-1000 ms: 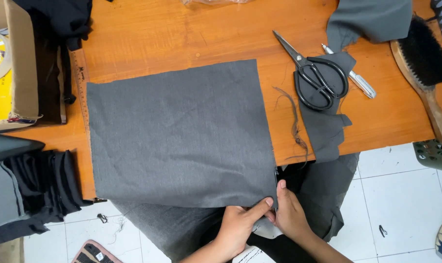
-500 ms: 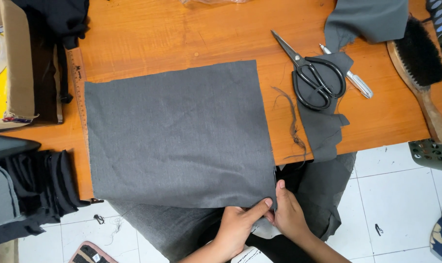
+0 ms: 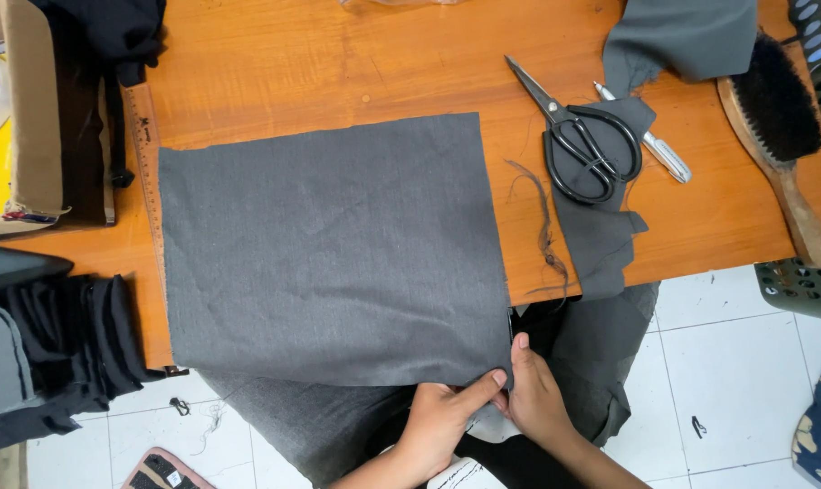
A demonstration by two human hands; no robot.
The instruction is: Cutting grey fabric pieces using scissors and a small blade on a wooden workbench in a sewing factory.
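Right now your left hand [image 3: 442,418] and right hand [image 3: 533,398] both pinch the near right corner of the grey cloth [image 3: 329,249], so it stays flat. It lies spread on the table [image 3: 338,63], with black scissors [image 3: 578,136] to its right.

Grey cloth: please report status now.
Left hand and right hand pinch near corner of grey cloth. Cloth flat on table. Scissors apart, nothing blocking.
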